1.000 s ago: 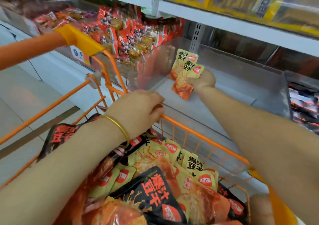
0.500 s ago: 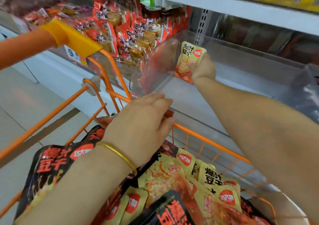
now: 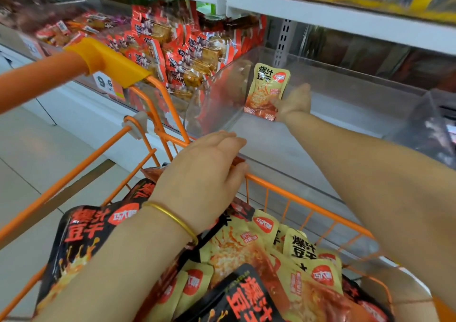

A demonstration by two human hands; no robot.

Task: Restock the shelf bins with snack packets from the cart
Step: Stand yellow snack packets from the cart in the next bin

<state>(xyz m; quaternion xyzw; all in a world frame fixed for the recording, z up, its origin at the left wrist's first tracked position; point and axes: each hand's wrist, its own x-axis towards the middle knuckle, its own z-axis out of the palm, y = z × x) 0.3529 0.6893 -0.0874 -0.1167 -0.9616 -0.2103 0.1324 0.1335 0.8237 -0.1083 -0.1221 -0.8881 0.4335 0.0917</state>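
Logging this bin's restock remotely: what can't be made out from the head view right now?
All head view:
- Right hand: fingers behind the yellow packet; a second packet may hide there.
- Left hand: something red under its fingers, unidentifiable; grip unclear.
- Price tag: partly behind the cart handle.
- Dark packets, right bin: blurred, cut by the frame edge.

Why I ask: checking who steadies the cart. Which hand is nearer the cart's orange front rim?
Left. The left hand rests on the rim; the right hand is beyond it, up in the clear bin, holding a yellow packet.
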